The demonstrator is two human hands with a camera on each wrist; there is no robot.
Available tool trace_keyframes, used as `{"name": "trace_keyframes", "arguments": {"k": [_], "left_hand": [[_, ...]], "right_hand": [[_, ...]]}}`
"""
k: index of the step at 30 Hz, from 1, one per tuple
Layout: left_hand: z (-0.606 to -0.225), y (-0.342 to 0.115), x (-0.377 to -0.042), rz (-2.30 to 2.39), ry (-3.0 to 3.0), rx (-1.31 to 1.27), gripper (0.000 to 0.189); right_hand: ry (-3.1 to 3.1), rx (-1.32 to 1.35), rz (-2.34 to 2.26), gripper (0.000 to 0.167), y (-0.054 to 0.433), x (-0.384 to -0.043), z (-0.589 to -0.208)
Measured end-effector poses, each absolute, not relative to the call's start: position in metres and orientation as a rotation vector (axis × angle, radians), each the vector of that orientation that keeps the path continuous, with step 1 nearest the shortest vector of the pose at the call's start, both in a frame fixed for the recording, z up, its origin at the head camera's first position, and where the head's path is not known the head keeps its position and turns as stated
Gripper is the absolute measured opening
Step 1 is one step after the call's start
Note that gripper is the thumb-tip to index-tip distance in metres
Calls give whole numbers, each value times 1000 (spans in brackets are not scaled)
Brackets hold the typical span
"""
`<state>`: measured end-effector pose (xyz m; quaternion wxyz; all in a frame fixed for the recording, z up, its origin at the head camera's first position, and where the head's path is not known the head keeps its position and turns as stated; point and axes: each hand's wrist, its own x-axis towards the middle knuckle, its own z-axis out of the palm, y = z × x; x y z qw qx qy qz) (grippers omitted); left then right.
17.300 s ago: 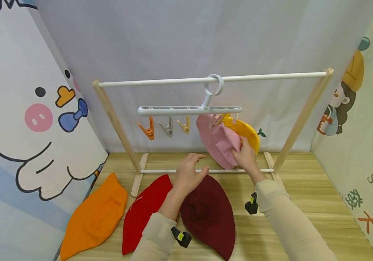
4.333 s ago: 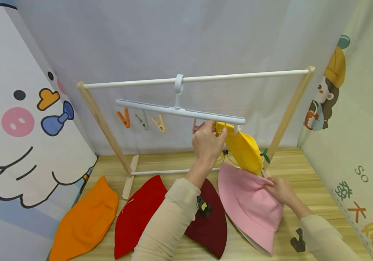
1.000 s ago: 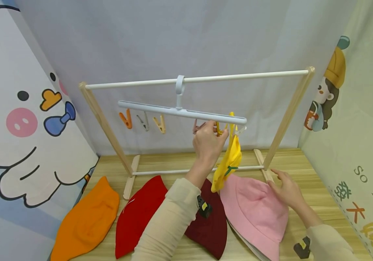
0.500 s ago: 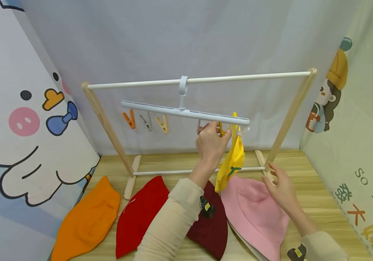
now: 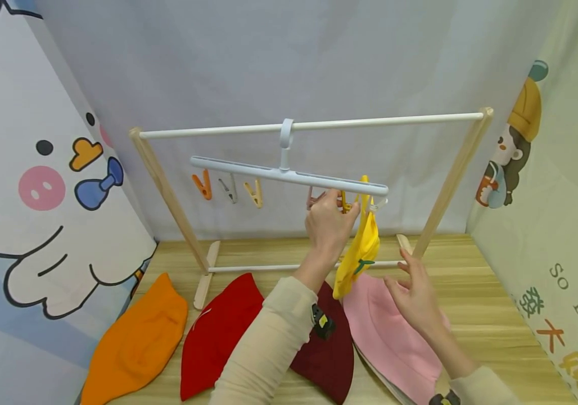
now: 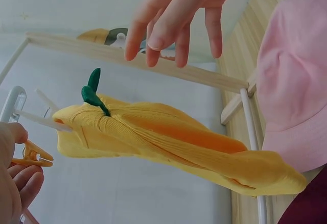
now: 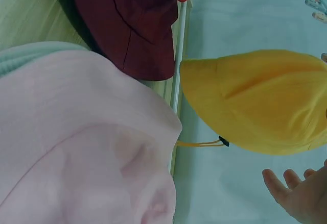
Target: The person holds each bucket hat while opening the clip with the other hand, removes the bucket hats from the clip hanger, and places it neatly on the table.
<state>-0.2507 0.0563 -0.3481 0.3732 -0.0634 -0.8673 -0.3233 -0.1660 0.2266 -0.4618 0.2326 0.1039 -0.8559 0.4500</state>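
Note:
A pale blue hanger (image 5: 289, 175) hangs tilted, its right end lower. My left hand (image 5: 330, 222) pinches a yellow clothespin (image 6: 34, 155) beneath its right half. Beside it, a yellow hat (image 5: 362, 247) with a green sprout hangs from a white clip (image 5: 376, 206) near the hanger's end, turned nearly edge-on. My right hand (image 5: 415, 289) is held with fingers apart and nothing in them, to the right of the yellow hat and in front of the pink hat (image 5: 387, 337) on the table. The right wrist view shows the yellow hat's cord (image 7: 199, 143) with a black stopper.
A wooden rack with a white rod (image 5: 380, 121) carries the hanger. Orange (image 5: 202, 184), grey (image 5: 229, 188), cream (image 5: 254, 194) and pink (image 5: 313, 198) clothespins hang along it. Orange (image 5: 137, 337), red (image 5: 223, 337) and maroon (image 5: 326, 349) hats lie on the wooden table (image 5: 496, 315).
The pink hat, earlier held up by the hanger, lies on the table, released. The yellow hat has swung edge-on. My right hand has moved left towards it; my left keeps hold of the clothespin.

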Motion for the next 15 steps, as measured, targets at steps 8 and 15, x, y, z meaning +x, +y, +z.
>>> {"name": "trace_keyframes", "arguments": {"k": [8,15], "left_hand": [[-350,56,-250,-816,-2223,-162,25],[-349,55,-249,-795,-2227,-163,26]], "right_hand": [[-2389,234,1346,74,215,-160,-462],[-2468,192,1363,81,203,-158,-462]]}}
